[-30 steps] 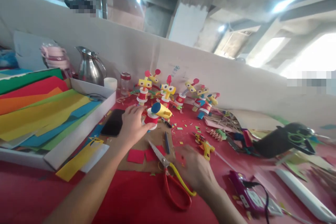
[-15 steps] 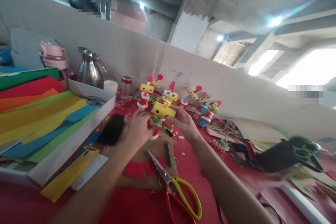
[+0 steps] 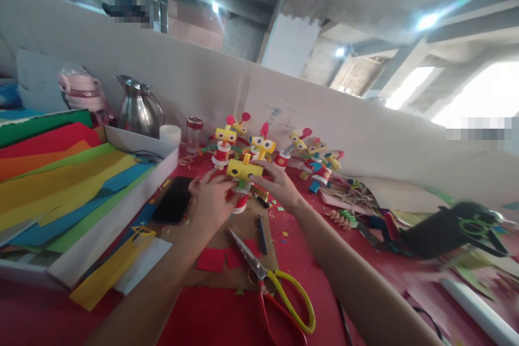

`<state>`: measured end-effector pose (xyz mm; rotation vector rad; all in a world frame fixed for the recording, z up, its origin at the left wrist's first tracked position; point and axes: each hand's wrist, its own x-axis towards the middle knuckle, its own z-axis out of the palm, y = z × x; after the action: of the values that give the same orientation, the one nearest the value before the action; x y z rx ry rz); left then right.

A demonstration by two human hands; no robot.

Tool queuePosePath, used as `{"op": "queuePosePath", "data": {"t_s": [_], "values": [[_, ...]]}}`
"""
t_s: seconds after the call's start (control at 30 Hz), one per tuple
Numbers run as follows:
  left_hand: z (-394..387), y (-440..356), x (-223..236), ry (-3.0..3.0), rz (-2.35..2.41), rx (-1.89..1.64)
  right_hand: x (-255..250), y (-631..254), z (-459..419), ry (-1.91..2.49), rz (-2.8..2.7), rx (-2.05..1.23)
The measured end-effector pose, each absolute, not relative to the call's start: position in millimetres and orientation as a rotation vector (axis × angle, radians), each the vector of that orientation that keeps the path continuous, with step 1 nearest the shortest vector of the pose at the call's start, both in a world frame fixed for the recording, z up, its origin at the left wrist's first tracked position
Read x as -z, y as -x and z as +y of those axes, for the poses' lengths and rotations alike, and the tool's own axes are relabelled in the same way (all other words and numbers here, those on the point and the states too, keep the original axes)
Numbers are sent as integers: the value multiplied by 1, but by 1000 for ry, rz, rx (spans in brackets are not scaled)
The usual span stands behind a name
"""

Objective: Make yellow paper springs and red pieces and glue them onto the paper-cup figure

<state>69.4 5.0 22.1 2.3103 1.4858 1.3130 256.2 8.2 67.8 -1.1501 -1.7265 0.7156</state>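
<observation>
A paper robot figure with a yellow tube head [image 3: 243, 170], black-and-white eyes and a red paper-cup body [image 3: 240, 204] is between my hands, just above the brown cardboard. My left hand [image 3: 214, 194] is closed at the figure's left side, fingers by the green neck piece under the head. My right hand [image 3: 279, 183] has its thumb and fingers on the right end of the yellow head. Its palm hides little of the body, and a coiled paper arm [image 3: 259, 193] shows below it. Scissors [image 3: 263, 272] with yellow and red handles lie nearest, blades pointing toward the figure.
Similar robot figures [image 3: 298, 140] stand along the white partition. At left are a box of coloured paper [image 3: 113, 221], a black phone [image 3: 173, 200], a steel jug [image 3: 140, 111] and a glass jar [image 3: 194, 132]. Sticks [image 3: 352, 194] and a dark bottle [image 3: 433, 232] lie at right.
The yellow head has come down and turned more level, sitting closer to the cup body. My right hand has followed it slightly left. The camera view has shifted a little.
</observation>
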Motion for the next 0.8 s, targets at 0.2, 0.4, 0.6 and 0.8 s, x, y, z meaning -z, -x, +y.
{"op": "queuePosePath", "data": {"t_s": [0.2,0.4,0.6,0.8], "values": [[4,-71,-18,-2360,1467,-1378,-58,-258,7,1222,-1759,-696],[2,-71,-21,-2343,1472,-1448,-63,-260,9,1173,-1788,-596],[0,-70,-20,-2377,1462,-1574,-68,-256,6,1177,-1796,-550],[3,-69,-16,-2460,1376,-1658,-69,-252,5,1183,-1796,-575]]}}
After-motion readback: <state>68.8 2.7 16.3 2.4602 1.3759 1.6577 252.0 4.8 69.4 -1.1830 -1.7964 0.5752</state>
